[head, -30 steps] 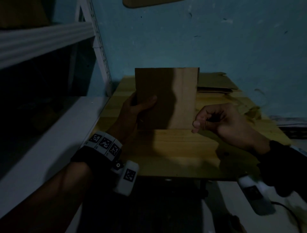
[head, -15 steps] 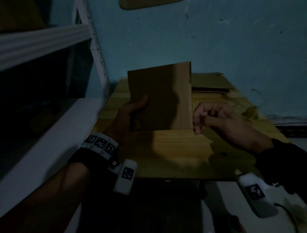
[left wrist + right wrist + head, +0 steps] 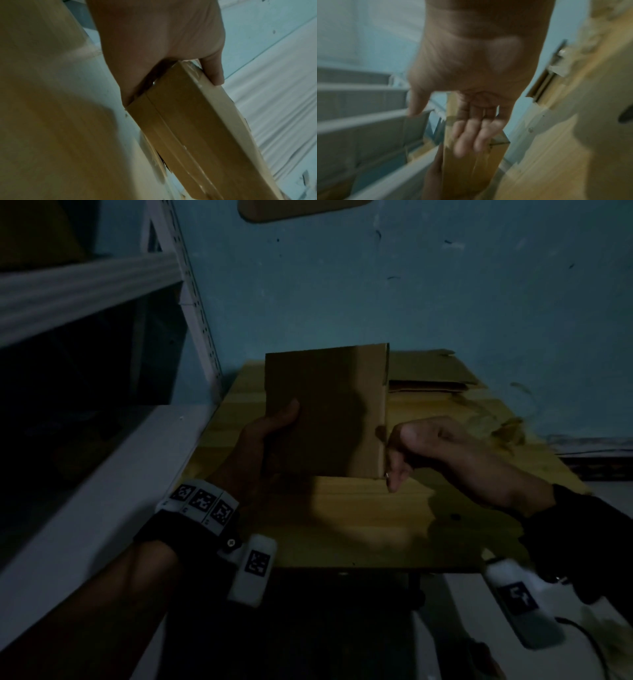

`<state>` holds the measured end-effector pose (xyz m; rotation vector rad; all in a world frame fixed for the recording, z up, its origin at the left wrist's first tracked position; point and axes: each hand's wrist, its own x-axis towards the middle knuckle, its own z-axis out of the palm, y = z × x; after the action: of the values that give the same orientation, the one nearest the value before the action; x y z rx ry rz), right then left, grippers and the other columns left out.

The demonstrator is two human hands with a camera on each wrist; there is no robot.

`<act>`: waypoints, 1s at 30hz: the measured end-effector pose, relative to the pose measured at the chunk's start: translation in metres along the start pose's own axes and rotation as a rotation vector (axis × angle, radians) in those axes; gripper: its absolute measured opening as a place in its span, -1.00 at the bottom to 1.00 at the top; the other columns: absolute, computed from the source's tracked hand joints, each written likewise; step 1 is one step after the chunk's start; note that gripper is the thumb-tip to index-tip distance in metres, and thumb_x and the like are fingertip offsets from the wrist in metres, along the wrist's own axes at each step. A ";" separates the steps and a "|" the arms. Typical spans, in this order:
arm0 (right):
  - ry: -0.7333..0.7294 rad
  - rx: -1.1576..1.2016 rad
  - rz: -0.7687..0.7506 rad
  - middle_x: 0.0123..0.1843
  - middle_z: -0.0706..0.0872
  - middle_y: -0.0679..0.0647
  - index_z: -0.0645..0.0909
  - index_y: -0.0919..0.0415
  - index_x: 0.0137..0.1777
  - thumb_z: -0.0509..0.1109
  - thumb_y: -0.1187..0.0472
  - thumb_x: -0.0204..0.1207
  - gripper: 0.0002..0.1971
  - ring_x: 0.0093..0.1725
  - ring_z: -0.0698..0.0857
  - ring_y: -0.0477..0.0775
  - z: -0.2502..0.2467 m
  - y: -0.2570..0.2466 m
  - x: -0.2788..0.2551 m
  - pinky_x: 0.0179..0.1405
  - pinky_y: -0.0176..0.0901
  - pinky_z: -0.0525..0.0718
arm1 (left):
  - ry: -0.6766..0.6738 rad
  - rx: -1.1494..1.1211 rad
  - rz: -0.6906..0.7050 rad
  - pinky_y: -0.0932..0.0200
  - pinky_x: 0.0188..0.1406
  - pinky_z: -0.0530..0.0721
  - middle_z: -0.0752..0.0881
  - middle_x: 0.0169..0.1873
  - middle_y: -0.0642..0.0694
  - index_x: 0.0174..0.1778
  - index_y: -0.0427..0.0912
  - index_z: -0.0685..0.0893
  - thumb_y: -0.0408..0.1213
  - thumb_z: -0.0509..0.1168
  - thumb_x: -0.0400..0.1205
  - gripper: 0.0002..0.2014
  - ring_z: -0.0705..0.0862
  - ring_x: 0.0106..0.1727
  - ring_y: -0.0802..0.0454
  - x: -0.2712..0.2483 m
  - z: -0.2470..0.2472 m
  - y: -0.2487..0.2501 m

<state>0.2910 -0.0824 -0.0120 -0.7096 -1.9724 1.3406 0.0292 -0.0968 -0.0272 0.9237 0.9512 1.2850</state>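
A flat brown cardboard box (image 3: pixel 325 412) is held upright above the wooden table (image 3: pixel 359 518). My left hand (image 3: pixel 274 429) grips its left edge, thumb on the front face and fingers hidden behind. The left wrist view shows that grip (image 3: pixel 154 40) on the box's narrow end (image 3: pixel 197 128). My right hand (image 3: pixel 394 460) is at the box's lower right edge. In the blurred right wrist view its fingers (image 3: pixel 471 135) lie stretched out along the box's side (image 3: pixel 452 108), thumb spread apart. I cannot tell whether they press on it.
Flattened cardboard pieces (image 3: pixel 428 371) lie at the table's back edge against the blue wall. A white metal shelf rack (image 3: pixel 85 285) and its lower ledge (image 3: pixel 102 491) stand close on the left. Yellowish scraps (image 3: pixel 507 429) lie at the table's right rear.
The box has tilted and shifted slightly in my left hand. My right hand, curled near the lower right corner before, has uncurled and now reaches along the box's right edge.
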 end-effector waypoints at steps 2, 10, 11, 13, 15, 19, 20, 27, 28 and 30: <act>0.040 -0.147 0.008 -0.33 0.81 0.21 0.71 0.22 -0.33 0.44 -0.15 0.58 -0.55 -0.31 0.74 0.00 0.003 0.001 0.000 -0.12 -0.19 0.69 | -0.022 0.009 -0.011 -0.11 0.11 0.81 0.86 0.06 -0.13 0.24 -0.13 0.68 -0.05 0.34 0.57 -0.63 0.84 0.10 -0.13 -0.001 0.004 0.000; 0.025 -0.149 0.020 -0.37 0.80 0.23 0.65 0.29 -0.36 0.39 0.15 0.59 -0.69 -0.35 0.74 0.01 0.003 0.001 0.002 0.00 0.09 0.72 | -0.012 0.001 -0.042 -0.26 0.30 0.68 0.77 0.27 -0.24 0.41 -0.18 0.62 -0.03 0.37 0.56 -0.48 0.75 0.29 -0.27 0.001 0.003 -0.003; 0.011 -0.137 0.017 -0.37 0.80 0.21 0.65 0.28 -0.36 0.38 0.17 0.60 -0.70 -0.34 0.75 0.01 0.003 0.000 0.001 -0.05 -0.02 0.72 | -0.015 -0.004 -0.040 -0.26 0.30 0.69 0.77 0.27 -0.24 0.41 -0.18 0.62 -0.03 0.37 0.55 -0.48 0.75 0.28 -0.27 0.001 0.003 -0.003; -0.006 -0.112 0.020 -0.35 0.81 0.20 0.67 0.28 -0.34 0.37 0.19 0.61 -0.71 -0.32 0.76 0.00 0.001 0.000 0.001 -0.10 -0.20 0.70 | -0.017 -0.012 -0.040 -0.28 0.33 0.67 0.79 0.25 -0.23 0.39 -0.17 0.63 -0.03 0.38 0.57 -0.51 0.76 0.27 -0.26 0.001 0.003 -0.003; -0.009 -0.088 0.020 -0.34 0.80 0.21 0.68 0.25 -0.33 0.37 0.20 0.62 -0.72 -0.30 0.76 0.03 0.001 0.001 0.002 -0.09 -0.20 0.70 | -0.016 -0.025 -0.045 -0.31 0.38 0.63 0.79 0.25 -0.23 0.38 -0.17 0.64 -0.04 0.37 0.59 -0.54 0.75 0.28 -0.27 0.001 0.002 -0.003; -0.003 -0.057 0.007 -0.35 0.79 0.23 0.65 0.28 -0.34 0.37 0.21 0.62 -0.70 -0.29 0.73 0.14 -0.001 0.003 0.003 -0.09 -0.06 0.63 | -0.001 -0.036 -0.049 -0.35 0.43 0.58 0.77 0.28 -0.24 0.41 -0.16 0.63 0.00 0.40 0.53 -0.46 0.73 0.32 -0.30 0.001 0.001 -0.002; 0.002 -0.032 0.009 -0.36 0.78 0.24 0.64 0.29 -0.34 0.36 0.20 0.62 -0.70 -0.29 0.71 0.15 -0.002 0.003 0.004 -0.08 -0.01 0.62 | 0.004 -0.037 -0.050 -0.35 0.42 0.58 0.76 0.29 -0.24 0.42 -0.16 0.63 0.01 0.41 0.52 -0.43 0.73 0.32 -0.29 0.001 0.001 -0.002; 0.041 0.124 0.026 -0.38 0.72 0.26 0.66 0.19 -0.41 0.35 0.21 0.60 -0.68 -0.31 0.68 0.10 -0.004 0.000 0.005 -0.03 -0.01 0.66 | 0.020 -0.086 -0.042 -0.24 0.27 0.72 0.84 0.13 -0.19 0.24 -0.14 0.71 -0.04 0.37 0.55 -0.61 0.82 0.16 -0.19 -0.001 0.006 0.000; 0.046 0.110 0.027 -0.38 0.72 0.26 0.67 0.17 -0.41 0.35 0.19 0.60 -0.68 -0.31 0.68 0.11 -0.004 -0.001 0.005 -0.04 -0.01 0.65 | 0.015 -0.087 -0.041 -0.25 0.28 0.71 0.83 0.16 -0.20 0.27 -0.15 0.70 -0.03 0.38 0.56 -0.59 0.80 0.19 -0.21 -0.001 0.006 0.000; 0.064 0.048 0.027 -0.35 0.74 0.24 0.69 0.19 -0.35 0.36 0.14 0.60 -0.71 -0.29 0.67 0.10 -0.005 -0.001 0.005 -0.07 -0.04 0.63 | 0.021 -0.095 -0.049 -0.26 0.31 0.67 0.82 0.18 -0.21 0.29 -0.15 0.69 -0.02 0.38 0.55 -0.57 0.79 0.22 -0.24 -0.001 0.006 0.000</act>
<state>0.2917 -0.0758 -0.0087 -0.7499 -1.8805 1.3593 0.0350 -0.0980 -0.0249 0.8102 0.9161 1.2897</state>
